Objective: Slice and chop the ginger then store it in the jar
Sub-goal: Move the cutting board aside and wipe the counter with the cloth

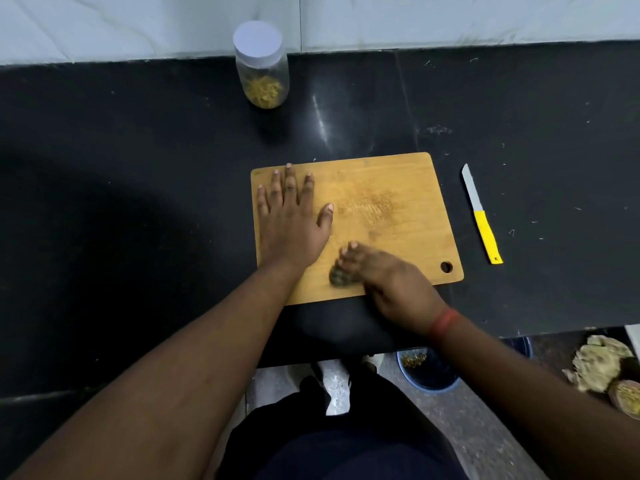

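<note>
A wooden cutting board (398, 202) lies on the black counter (138, 140), bare but for faint cut marks and stains. My left hand (291, 216) rests flat on the board's left part, fingers spread. Near the board's front edge, my right hand (391, 282) grips a small dark lump (337, 277); it is blurred, so I cannot tell what it is. A clear jar (263, 74) with a white lid on stands at the back of the counter, with chopped yellow ginger in its bottom. A knife (481, 216) with a yellow handle lies on the counter to the right of the board.
Below the counter's front edge stands a blue bucket (429, 372) with yellowish scraps in it. A beige lumpy object (602, 367) sits on the floor at the lower right. A tiled wall runs along the back. Small scraps dot the counter's right side.
</note>
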